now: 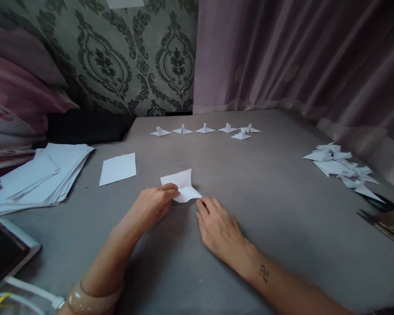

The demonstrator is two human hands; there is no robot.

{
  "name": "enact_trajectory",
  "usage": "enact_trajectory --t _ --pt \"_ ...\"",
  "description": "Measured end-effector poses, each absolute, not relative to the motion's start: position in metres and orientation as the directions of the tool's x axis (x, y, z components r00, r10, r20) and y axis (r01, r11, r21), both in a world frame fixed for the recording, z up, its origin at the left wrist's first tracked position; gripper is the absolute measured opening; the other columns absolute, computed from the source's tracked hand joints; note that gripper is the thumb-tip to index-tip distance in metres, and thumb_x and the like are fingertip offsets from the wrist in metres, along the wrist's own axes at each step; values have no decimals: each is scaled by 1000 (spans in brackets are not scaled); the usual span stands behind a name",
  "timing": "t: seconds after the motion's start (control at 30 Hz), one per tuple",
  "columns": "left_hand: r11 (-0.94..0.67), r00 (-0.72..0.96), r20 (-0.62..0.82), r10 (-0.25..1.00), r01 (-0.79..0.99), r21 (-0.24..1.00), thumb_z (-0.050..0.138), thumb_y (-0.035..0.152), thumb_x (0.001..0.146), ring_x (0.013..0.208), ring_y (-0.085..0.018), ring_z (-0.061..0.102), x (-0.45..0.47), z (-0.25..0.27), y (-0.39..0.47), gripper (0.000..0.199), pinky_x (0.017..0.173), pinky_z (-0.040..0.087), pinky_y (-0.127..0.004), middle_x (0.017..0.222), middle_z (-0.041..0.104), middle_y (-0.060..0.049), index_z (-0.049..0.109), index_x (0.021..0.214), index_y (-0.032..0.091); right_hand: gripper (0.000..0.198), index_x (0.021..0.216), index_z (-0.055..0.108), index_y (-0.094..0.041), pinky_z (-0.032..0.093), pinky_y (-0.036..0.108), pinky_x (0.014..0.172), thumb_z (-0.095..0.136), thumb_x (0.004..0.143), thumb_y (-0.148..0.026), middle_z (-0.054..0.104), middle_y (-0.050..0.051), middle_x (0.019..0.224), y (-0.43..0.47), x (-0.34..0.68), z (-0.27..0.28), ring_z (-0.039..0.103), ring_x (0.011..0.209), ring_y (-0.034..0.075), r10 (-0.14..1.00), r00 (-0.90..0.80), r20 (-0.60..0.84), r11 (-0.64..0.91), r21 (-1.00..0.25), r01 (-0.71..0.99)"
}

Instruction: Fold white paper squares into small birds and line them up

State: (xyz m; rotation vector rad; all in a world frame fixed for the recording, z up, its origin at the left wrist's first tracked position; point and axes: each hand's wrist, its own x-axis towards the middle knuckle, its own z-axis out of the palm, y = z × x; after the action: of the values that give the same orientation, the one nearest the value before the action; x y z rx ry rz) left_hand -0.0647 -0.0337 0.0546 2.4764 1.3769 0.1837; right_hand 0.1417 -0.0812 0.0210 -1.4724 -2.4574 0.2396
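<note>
A small white sheet of paper (pixel 183 183) with creases stands partly raised at the middle of the grey surface. My left hand (pixel 159 197) pinches its left edge between thumb and fingers. At the sheet's right corner, my right hand (pixel 218 221) has its fingertips closed on the tip of the paper. To the left lies a flat white square of paper (pixel 118 169). Beyond the hands stands a row of several folded paper cranes (pixel 205 128), one of them set a little nearer than the rest.
At the left lie a stack of white paper (pixel 75 162), a dark-screened device (pixel 6 249) and a white cable (pixel 33 291). On the right are a heap of folded papers (pixel 341 166) and scissors (pixel 381 227). A black cloth (pixel 88 127) and a pink curtain (pixel 249 57) border the back.
</note>
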Motion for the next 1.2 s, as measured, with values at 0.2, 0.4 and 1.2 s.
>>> enact_trajectory --t 0.2,0.4,1.2 --pt "-479 515 5 857 795 373 42 32 94 84 -18 65 -57 57 -34 24 74 46 -27 101 65 -6 64 93 21 26 115 55 -14 46 37 83 42 93 -16 58 11 101 -80 141 23 53 94 23 885 -444 138 465 -287 838" --pt "-431 452 34 892 823 371 37 30 96 77 -16 64 -53 51 -37 30 69 45 -26 97 63 -7 63 86 18 32 122 52 -11 47 38 80 43 94 -24 58 13 103 -80 138 24 51 95 24 891 -429 149 454 -267 850" --pt "-270 212 182 960 868 416 50 29 88 60 -14 54 -40 33 -31 28 59 40 -24 66 57 -2 53 63 18 37 125 51 -10 46 39 79 43 93 -28 58 14 103 -83 130 28 51 92 25 906 -410 109 424 -213 880"
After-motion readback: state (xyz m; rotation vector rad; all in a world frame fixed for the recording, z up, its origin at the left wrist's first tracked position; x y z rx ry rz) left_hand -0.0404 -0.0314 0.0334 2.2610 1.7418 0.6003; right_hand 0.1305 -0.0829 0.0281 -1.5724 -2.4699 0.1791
